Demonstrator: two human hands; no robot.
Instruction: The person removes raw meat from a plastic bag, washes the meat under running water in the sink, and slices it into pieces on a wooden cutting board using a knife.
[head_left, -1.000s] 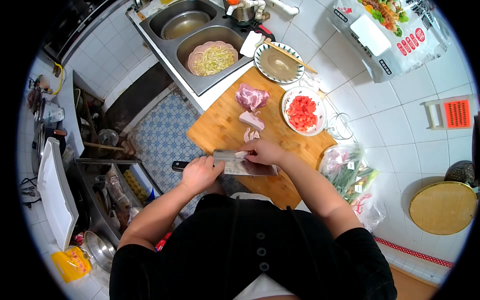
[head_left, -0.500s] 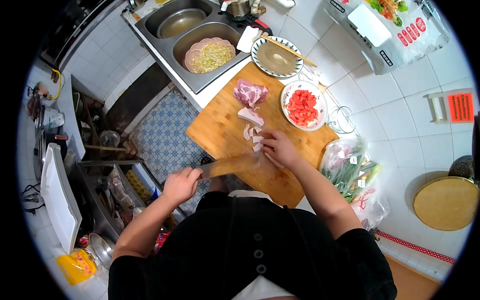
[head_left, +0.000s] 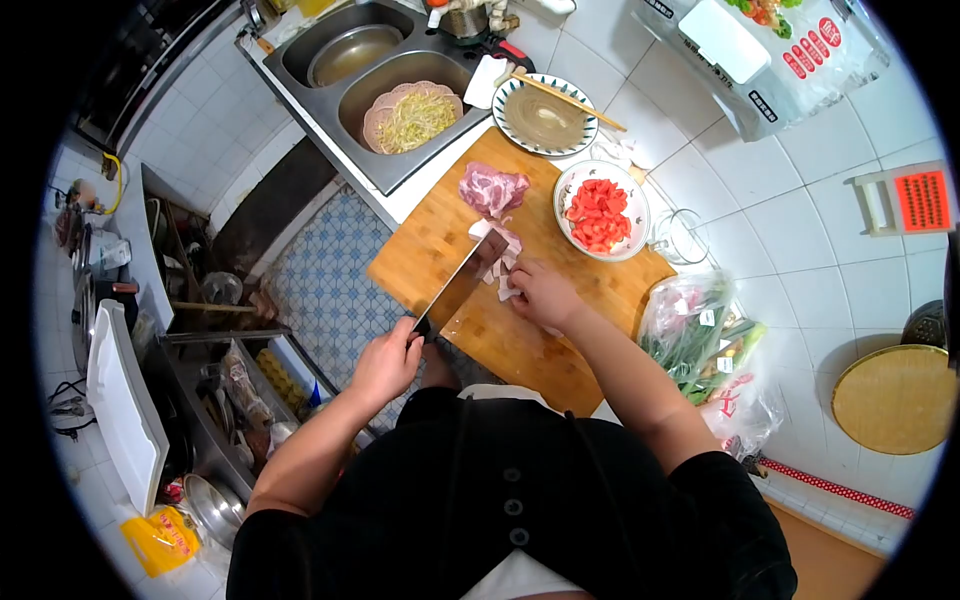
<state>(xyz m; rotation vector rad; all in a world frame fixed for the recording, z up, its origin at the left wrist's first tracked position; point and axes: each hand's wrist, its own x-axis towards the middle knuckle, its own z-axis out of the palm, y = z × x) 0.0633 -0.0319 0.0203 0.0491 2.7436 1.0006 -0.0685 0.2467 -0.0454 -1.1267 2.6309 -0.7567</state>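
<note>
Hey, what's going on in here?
A person is working with raw meat on a wooden board. The left hand holds a cleaver, while the right hand is at the small cut pieces; whether it grips any is hard to tell. A larger chunk of meat lies farther up the board, with a bowl of chopped red food to its right. Sprouts sit over in the sink.

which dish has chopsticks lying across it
The plate with the dark-patterned rim, at the far end of the cutting board, has chopsticks across it; the bowl of red pieces and the pink dish of sprouts have none.
</note>
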